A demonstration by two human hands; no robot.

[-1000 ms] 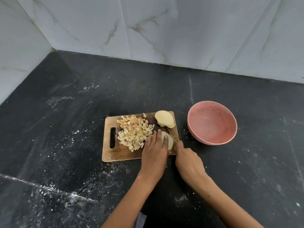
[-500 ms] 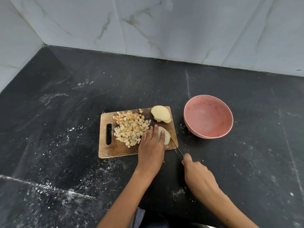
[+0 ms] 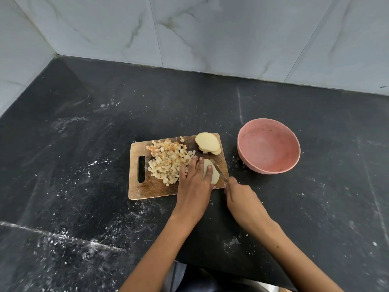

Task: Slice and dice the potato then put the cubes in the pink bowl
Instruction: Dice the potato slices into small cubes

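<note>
A wooden cutting board (image 3: 147,186) lies on the black counter. A heap of potato cubes (image 3: 168,159) covers its middle, and a stack of potato slices (image 3: 207,142) sits at its far right corner. My left hand (image 3: 194,182) presses flat, straight fingers on a potato slice (image 3: 213,175) at the board's right edge. My right hand (image 3: 242,199) grips a knife (image 3: 219,170) whose blade lies against the right side of that slice. The pink bowl (image 3: 268,146) stands empty to the right of the board.
The black counter (image 3: 84,144) is dusted with white specks. Marble-look tiled walls (image 3: 210,34) close it at the back and left. The counter's front edge runs below my forearms.
My right hand has pushed the knife forward again, so the blade is back on the slice after having been drawn toward me. My left hand stays on the slice.
</note>
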